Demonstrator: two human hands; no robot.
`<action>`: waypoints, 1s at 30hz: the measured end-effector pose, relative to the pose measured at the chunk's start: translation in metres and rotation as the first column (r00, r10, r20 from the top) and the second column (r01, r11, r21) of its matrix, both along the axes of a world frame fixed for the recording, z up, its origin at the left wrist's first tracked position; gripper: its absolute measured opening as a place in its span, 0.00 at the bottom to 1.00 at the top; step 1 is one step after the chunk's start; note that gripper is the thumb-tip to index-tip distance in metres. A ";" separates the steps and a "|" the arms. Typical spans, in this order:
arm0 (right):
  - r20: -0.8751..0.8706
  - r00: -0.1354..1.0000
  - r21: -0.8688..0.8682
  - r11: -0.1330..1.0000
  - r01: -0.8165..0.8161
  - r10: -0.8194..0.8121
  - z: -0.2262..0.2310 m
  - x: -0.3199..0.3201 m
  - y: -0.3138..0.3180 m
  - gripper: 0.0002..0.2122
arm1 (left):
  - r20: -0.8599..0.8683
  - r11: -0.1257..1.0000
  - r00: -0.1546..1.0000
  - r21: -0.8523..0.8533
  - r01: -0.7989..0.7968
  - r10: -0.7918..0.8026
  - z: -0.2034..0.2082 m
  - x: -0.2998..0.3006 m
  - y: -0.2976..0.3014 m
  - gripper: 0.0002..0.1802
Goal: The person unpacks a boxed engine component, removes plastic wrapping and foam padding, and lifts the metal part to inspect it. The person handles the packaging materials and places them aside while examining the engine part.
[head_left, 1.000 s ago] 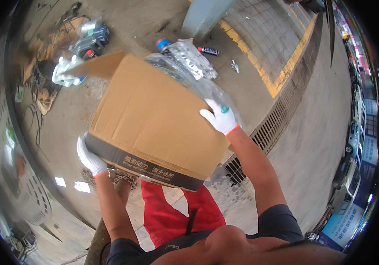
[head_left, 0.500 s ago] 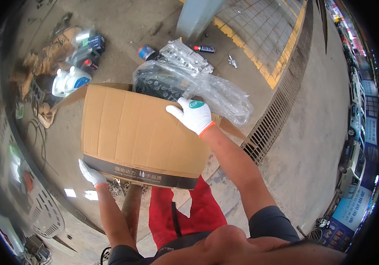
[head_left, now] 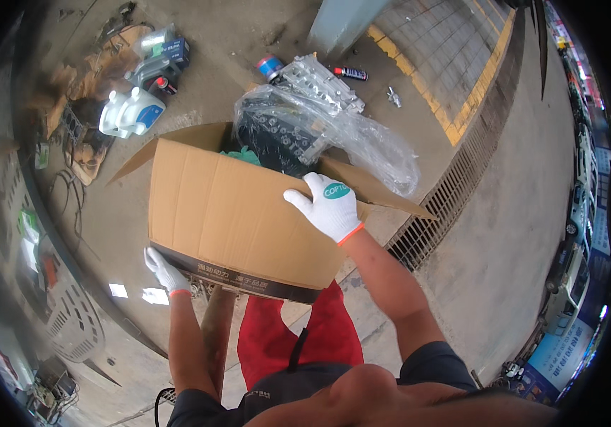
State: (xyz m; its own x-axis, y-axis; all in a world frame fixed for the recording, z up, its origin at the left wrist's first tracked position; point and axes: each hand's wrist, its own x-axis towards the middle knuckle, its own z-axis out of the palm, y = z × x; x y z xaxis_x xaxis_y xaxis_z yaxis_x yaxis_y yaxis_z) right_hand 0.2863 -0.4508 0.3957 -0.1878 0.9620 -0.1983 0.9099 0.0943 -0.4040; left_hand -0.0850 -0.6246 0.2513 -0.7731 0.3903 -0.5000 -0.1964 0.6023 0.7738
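Observation:
A large brown cardboard box (head_left: 227, 203) with a black printed band is held in front of my legs, its flaps spread. My right hand (head_left: 330, 208), in a white knitted glove with an orange cuff, grips the upper edge near the right corner. Lower down, my gloved left hand (head_left: 167, 272) holds the box at its bottom left corner; some of its fingers are hidden. Inside the opening a bit of green material (head_left: 243, 156) shows. Just beyond the box lies a dark metal engine part (head_left: 277, 135), partly under clear plastic sheeting (head_left: 380, 153).
A silver metal casting (head_left: 320, 84), a blue can (head_left: 270, 67) and a spray can (head_left: 350, 73) lie beyond the plastic. White jugs (head_left: 131, 112) stand at the left. A pillar (head_left: 341, 28) rises at the back; a drain grate (head_left: 455, 192) runs along the right.
The box has tipped so that more of its opening and the green material inside show. Both hands keep their places on it. The whole view has shifted slightly.

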 end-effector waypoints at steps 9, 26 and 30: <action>-0.227 0.966 0.100 0.989 -0.106 0.126 -0.023 0.184 0.021 0.17 | 0.422 0.924 0.899 0.286 -0.254 0.117 -0.026 0.101 0.000 0.48; -0.626 0.484 -0.136 0.697 0.704 -0.611 -0.031 0.061 0.005 0.18 | 0.344 0.876 0.920 0.364 -0.316 0.189 0.021 0.016 0.148 0.38; -0.561 0.525 -0.093 0.678 0.729 -0.641 -0.033 0.001 -0.042 0.20 | 0.278 0.864 0.960 0.474 -0.170 0.037 0.011 -0.054 0.177 0.42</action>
